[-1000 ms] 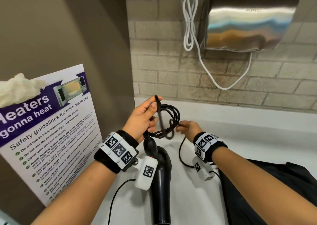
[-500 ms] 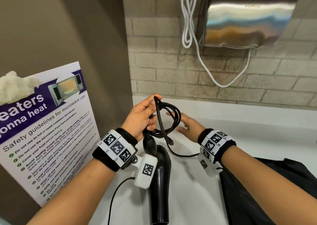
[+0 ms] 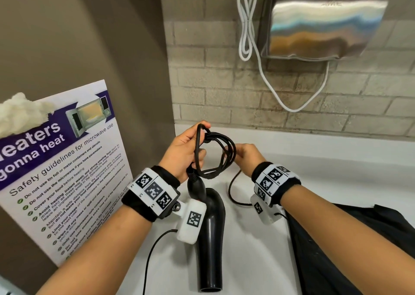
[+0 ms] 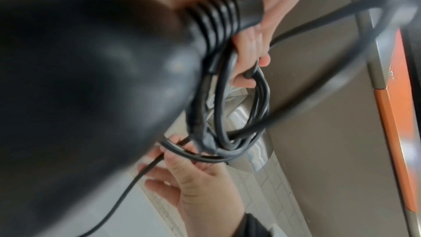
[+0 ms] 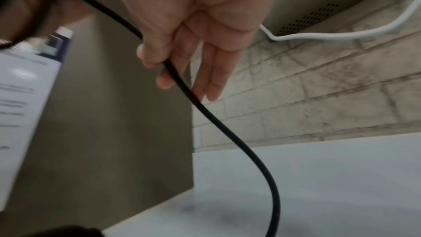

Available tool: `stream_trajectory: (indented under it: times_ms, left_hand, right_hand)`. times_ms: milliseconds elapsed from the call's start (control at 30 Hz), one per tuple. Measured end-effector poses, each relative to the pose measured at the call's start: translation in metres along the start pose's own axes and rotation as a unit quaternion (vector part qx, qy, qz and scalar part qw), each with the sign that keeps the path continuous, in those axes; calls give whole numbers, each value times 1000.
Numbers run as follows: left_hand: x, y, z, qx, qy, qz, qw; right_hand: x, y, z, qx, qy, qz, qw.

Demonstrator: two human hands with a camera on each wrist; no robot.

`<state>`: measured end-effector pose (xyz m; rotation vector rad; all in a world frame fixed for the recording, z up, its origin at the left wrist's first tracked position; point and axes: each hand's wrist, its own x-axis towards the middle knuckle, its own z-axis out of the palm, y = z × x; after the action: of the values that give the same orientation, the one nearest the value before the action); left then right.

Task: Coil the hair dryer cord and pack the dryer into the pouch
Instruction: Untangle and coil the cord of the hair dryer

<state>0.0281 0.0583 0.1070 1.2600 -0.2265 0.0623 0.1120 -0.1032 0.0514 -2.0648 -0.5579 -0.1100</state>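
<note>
A black hair dryer [image 3: 211, 238] hangs nozzle-down over the white counter [image 3: 314, 182]. My left hand [image 3: 186, 153] grips the ribbed cord end [image 4: 227, 17] of the dryer together with several loops of black cord [image 3: 215, 157]. My right hand [image 3: 244, 157] pinches the loose cord [image 5: 182, 82] between thumb and forefinger at the right side of the coil, other fingers straight. The rest of the cord [image 3: 233, 193] trails down onto the counter. The black pouch [image 3: 336, 249] lies at the lower right under my right forearm.
A steel hand dryer [image 3: 323, 22] with a white cable [image 3: 247, 22] hangs on the brick wall behind. A microwave safety poster [image 3: 60, 164] leans against the brown panel at left. A thin black wire [image 3: 152, 254] runs from the left wrist camera.
My right hand, open half a second ago, has closed on the cord again at the coil's right side. The loose cord loop on the counter has shifted. The left hand stays put.
</note>
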Motion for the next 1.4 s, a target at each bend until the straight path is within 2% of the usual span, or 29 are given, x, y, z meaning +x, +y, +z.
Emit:
stream_trajectory:
  times_ms: [200, 267, 367, 433, 467, 533, 600, 633, 767, 967, 1200, 1400]
  left_hand:
    - [-2, 0, -3, -1, 5, 3, 1000]
    - [-1, 0, -2, 13, 5, 7, 1000]
    - [0, -1, 1, 32, 2, 12, 999]
    - [0, -2, 2, 40, 4, 13, 999]
    - [0, -2, 3, 44, 4, 15, 999]
    - [1, -3, 5, 53, 3, 21, 998]
    - [1, -3, 6, 67, -2, 26, 997]
    - [2, -3, 7, 71, -4, 28, 997]
    - [2, -4, 5, 72, 2, 30, 997]
    - [1, -3, 4, 77, -8, 25, 997]
    - [1, 0, 3, 64, -38, 9, 997]
    - [1, 0, 4, 23, -40, -9, 999]
  right_hand:
    - [10, 48, -37, -150, 48, 162, 974]
    - [6, 47, -43, -221, -3, 166, 961]
    - [0, 31, -41, -299, -107, 110, 942]
    - [-5, 7, -42, -269, -148, 83, 948]
    - [-7, -7, -44, -219, -147, 79, 961]
    - [-13, -35, -46, -31, -139, 60, 988]
    - [-24, -58, -44, 148, -147, -6, 978]
    - [-27, -64, -41, 178, -156, -34, 971]
    - [-24, -65, -28, 169, -174, -44, 969]
    - [-18, -55, -20, 251, -213, -47, 943]
    - [-18, -53, -22, 190, -167, -53, 966]
    - [-16, -54, -21, 168, -139, -60, 974]
